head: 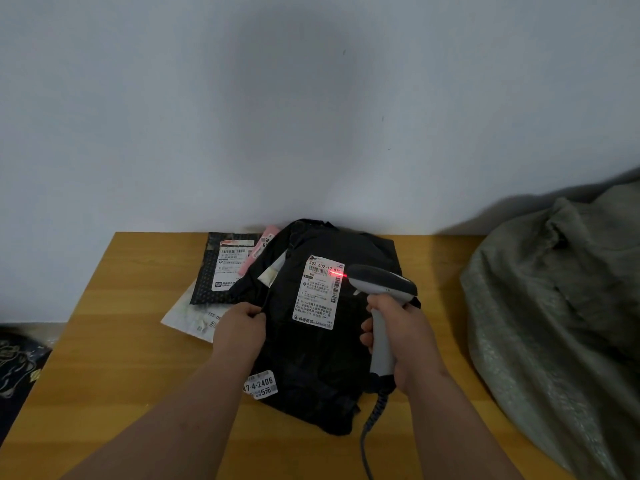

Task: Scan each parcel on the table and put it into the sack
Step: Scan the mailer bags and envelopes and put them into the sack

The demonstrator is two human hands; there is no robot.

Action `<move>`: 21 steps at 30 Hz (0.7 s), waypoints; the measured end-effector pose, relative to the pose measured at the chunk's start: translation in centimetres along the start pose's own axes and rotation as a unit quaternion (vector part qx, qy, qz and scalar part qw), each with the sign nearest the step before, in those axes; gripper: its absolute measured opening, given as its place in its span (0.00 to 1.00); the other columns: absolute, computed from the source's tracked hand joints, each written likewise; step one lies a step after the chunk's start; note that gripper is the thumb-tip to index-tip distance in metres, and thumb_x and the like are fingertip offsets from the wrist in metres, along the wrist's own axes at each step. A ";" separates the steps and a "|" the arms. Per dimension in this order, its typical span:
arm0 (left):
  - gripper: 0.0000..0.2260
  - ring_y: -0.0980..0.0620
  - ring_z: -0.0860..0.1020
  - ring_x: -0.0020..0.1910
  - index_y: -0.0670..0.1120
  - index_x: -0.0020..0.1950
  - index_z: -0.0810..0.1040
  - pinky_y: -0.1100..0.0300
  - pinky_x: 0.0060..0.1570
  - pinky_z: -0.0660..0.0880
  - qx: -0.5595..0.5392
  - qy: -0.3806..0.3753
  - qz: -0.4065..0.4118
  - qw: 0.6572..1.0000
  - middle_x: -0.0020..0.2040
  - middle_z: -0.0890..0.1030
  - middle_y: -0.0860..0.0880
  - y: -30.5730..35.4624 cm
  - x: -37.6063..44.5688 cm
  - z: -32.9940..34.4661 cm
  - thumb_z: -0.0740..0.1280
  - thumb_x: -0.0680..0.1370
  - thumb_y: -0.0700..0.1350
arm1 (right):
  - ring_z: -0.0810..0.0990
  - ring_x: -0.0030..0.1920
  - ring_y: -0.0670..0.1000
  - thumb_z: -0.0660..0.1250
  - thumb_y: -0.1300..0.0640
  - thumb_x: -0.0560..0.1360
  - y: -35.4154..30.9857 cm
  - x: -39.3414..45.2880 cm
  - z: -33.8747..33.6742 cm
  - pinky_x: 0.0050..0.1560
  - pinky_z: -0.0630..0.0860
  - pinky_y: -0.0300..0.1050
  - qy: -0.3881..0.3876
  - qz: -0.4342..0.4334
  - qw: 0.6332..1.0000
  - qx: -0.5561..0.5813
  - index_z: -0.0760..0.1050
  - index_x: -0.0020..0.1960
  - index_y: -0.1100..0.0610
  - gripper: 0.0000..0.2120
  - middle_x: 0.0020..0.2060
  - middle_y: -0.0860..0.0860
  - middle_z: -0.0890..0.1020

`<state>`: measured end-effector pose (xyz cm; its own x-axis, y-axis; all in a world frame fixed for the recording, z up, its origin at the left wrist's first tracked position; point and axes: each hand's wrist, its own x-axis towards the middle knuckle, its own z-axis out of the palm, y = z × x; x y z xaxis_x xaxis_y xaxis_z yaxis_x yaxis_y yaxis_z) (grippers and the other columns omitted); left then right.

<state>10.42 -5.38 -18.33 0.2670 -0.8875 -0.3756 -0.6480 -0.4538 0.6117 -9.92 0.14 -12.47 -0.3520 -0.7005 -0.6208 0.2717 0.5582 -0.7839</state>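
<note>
A large black plastic parcel [322,358] lies in the middle of the wooden table [121,341], with a white shipping label [317,296] facing up. My left hand [240,329] pinches the parcel's left edge. My right hand [398,337] grips a grey handheld barcode scanner [382,289], whose head points left at the label. A red scan light glows on the label's barcode near its top right corner. The grey-green woven sack [561,323] sits slumped on the table's right side.
Behind the big parcel lie a black patterned mailer [225,271], a pink packet [259,251] and a white flat parcel [194,317]. The scanner's coiled cord [372,417] runs down towards the table's front edge. A plain wall stands right behind the table.
</note>
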 end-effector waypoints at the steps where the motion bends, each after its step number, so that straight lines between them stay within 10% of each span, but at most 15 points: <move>1: 0.10 0.59 0.68 0.35 0.43 0.59 0.79 0.61 0.34 0.63 0.003 -0.003 -0.002 1.000 0.43 0.74 0.51 0.0 0.1 0.0 0.62 0.81 0.43 | 0.79 0.32 0.52 0.69 0.54 0.76 0.0 0.1 -0.1 0.37 0.76 0.47 -0.002 0.000 1.000 -0.001 0.79 0.49 0.60 0.09 0.34 0.55 0.80; 13: 0.21 0.43 0.76 0.59 0.42 0.68 0.72 0.51 0.57 0.72 -0.010 -0.036 -0.039 0.999 0.60 0.78 0.43 1.4 -0.1 0.8 0.66 0.79 0.50 | 0.79 0.30 0.51 0.69 0.54 0.76 -0.3 1.0 -1.1 0.36 0.75 0.45 -0.017 0.008 1.000 -0.016 0.79 0.48 0.59 0.08 0.33 0.54 0.80; 21: 0.18 0.44 0.79 0.53 0.42 0.62 0.78 0.48 0.56 0.76 -0.028 -0.058 -0.042 0.997 0.54 0.82 0.44 2.8 -1.4 1.1 0.70 0.76 0.50 | 0.78 0.30 0.51 0.69 0.55 0.76 -0.6 0.9 -2.2 0.37 0.76 0.46 -0.032 -0.003 0.999 -0.022 0.78 0.48 0.59 0.07 0.34 0.55 0.80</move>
<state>7.43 -5.32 -16.82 0.2320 -0.8328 -0.5027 -0.5858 -0.5322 0.6112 -12.33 0.13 -12.59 -0.2953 -0.7299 -0.6165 0.2306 0.5718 -0.7873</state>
